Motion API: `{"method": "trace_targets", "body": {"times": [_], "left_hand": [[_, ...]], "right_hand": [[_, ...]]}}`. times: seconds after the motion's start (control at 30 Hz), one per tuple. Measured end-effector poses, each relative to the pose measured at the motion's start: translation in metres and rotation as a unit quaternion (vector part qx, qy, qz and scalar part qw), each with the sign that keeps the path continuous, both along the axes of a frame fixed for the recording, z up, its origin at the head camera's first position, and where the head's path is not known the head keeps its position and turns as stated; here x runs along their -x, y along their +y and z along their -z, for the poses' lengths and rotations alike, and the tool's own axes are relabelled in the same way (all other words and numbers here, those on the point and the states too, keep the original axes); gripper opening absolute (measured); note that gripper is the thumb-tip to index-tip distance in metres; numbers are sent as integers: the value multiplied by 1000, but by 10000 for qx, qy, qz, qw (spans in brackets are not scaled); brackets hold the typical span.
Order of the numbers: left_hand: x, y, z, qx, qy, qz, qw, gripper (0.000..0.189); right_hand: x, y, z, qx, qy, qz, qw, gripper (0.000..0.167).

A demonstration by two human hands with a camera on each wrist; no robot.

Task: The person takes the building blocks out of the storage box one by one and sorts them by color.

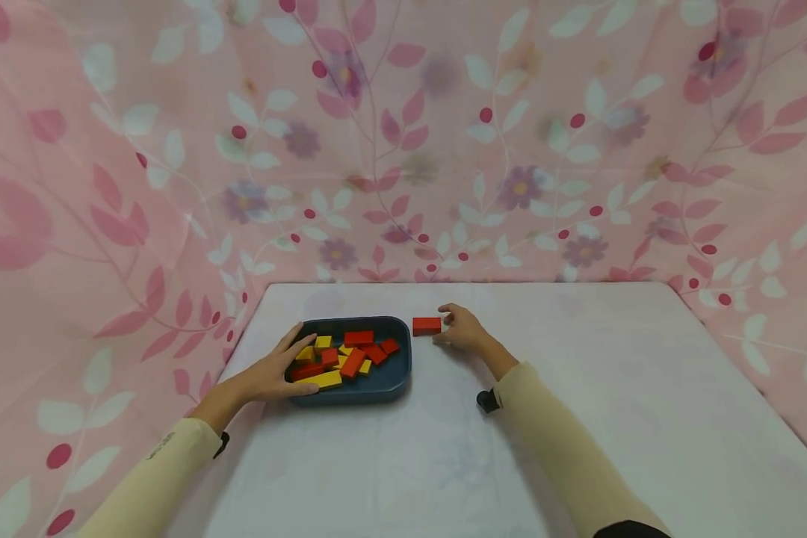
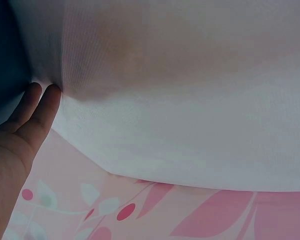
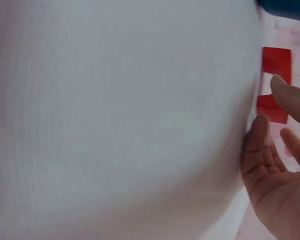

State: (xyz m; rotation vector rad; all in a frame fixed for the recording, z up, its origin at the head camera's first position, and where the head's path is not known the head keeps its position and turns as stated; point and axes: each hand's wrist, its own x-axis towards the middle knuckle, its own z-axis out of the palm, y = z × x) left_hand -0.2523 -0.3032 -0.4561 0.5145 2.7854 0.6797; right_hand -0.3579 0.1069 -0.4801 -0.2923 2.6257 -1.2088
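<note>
A dark blue tray (image 1: 370, 394) on the table holds several red and yellow toy blocks. My left hand (image 1: 273, 373) rests at its left end, fingers spread over the rim and thumb stretched along the near side by a long yellow block (image 1: 324, 379). In the left wrist view, two straight fingers (image 2: 44, 107) lie against the tray's dark side. Just right of the tray sits a red block (image 1: 427, 326), which shows a square notch in the right wrist view. My right hand (image 1: 465, 330) is beside its right end, thumb and fingers parted around a gap.
A white cloth covers the table (image 1: 578, 359), which spreads to the right and toward me. Pink floral fabric (image 1: 444, 149) hangs behind the table and along its left side. Small dark devices, such as the wrist camera (image 1: 488, 401), sit by both sleeves.
</note>
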Motion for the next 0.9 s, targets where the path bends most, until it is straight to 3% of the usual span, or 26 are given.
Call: {"method": "trace_targets", "body": {"times": [0.13,0.23,0.4,0.67,0.9], "left_hand": [[1,0,0,7,9,16,10000,104],[1,-1,-1,11,50,-49,10000,104],[1,-1,-1,-3,19,-62,10000,105],[3,-1,-2,-2,75,-14,10000,106],[2,0,1,-55,61,-17,10000,104]], "right_hand": [[0,5,-13,-147,674,215,9974,79],[0,3,-25,-365,1426,285,9887,89],[-7,-10,-39,-771,2141,-95,9737,100],[-25,-37,-54,-1181,2479,-590,9598,107],[-37,-58,-55,-1215,2655,-1069,9504,105]]}}
